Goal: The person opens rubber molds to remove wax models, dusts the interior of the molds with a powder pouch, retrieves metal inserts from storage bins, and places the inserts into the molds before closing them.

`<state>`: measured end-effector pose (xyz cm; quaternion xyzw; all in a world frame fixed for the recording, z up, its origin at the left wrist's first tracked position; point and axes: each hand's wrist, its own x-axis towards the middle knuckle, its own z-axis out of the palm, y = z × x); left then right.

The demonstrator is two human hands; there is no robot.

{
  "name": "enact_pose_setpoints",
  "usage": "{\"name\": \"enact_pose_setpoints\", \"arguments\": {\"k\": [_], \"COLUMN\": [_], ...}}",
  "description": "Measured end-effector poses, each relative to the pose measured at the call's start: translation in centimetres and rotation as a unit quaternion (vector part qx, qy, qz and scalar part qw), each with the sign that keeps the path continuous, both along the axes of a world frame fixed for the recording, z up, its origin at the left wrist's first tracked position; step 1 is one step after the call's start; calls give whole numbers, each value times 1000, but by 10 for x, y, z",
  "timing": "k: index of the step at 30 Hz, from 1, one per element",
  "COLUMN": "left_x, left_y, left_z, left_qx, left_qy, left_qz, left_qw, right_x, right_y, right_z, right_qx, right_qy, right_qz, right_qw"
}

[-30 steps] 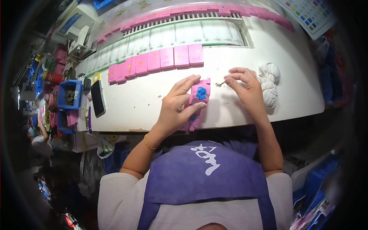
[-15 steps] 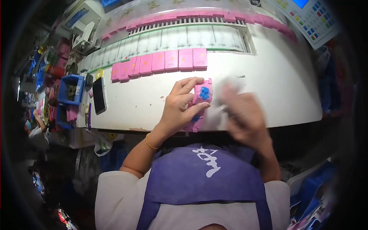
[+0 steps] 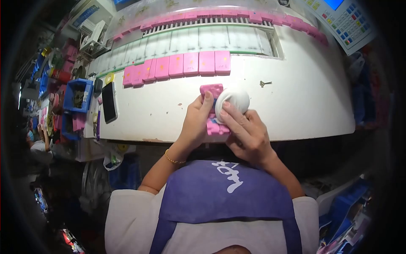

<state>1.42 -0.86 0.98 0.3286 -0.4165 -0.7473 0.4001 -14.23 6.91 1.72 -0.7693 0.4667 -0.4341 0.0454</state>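
Note:
My left hand (image 3: 197, 120) grips a pink mold (image 3: 217, 128) near the front edge of the table, its thumb on the upper part. In my right hand (image 3: 249, 133) is a round white cloth bundle (image 3: 237, 101), pressed against the mold's right side. Bits of blue on the mold show beside the cloth, which hides much of them. A small metal piece (image 3: 265, 84) lies on the white table to the upper right of the bundle.
A row of pink blocks (image 3: 176, 65) stands behind my hands, before a long inset strip (image 3: 203, 40). A phone (image 3: 109, 102) and a blue bin (image 3: 78, 96) are at the left, a keypad panel (image 3: 344, 23) at the upper right. Another person (image 3: 40, 146) is far left.
My right hand has put down the small metal piece and taken hold of the white cloth, bringing it to the mold. My left hand has shifted its grip, and the mold has turned.

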Motion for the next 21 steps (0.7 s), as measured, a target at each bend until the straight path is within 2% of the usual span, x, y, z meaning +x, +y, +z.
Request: {"name": "enact_pose_setpoints", "arguments": {"k": [2, 3, 6, 7, 10, 11, 14, 15, 18, 21], "left_x": [0, -2, 5, 6, -7, -7, -4, -7, -3, 0], "left_y": [0, 0, -7, -8, -1, -3, 0, 2, -3, -8], "left_z": [-5, -2, 0, 0, 14, 22, 12, 11, 9, 15], "left_qx": [69, 25, -133, -157, -136, -86, -45, -66, -60, -66], "left_qy": [52, 15, -115, -103, -51, -80, -61, -64, -81, -43], "left_qz": [28, 51, 59, 61, 63, 63, 64, 91, 112, 119], "left_qw": [996, 998, 983, 980, 987, 991, 995, 992, 989, 990], "right_x": [-5, -11, -27, -29, -7, 4, -2, -10, -41, -75], "right_y": [-7, -8, -2, 2, 10, 13, 9, 8, 11, 21], "right_z": [1, 5, 30, 35, 24, 19, 11, 18, 36, 31], "right_qx": [10, 29, 44, 48, 146, 175, 199, 225, 184, 120], "right_qy": [9, -28, -106, -104, -69, -52, -89, -84, -127, -21], "right_qz": [13, 36, 4, 4, 132, 151, 179, 202, 121, -98], "right_qw": [1000, 999, 993, 993, 978, 971, 959, 949, 967, 988]}}
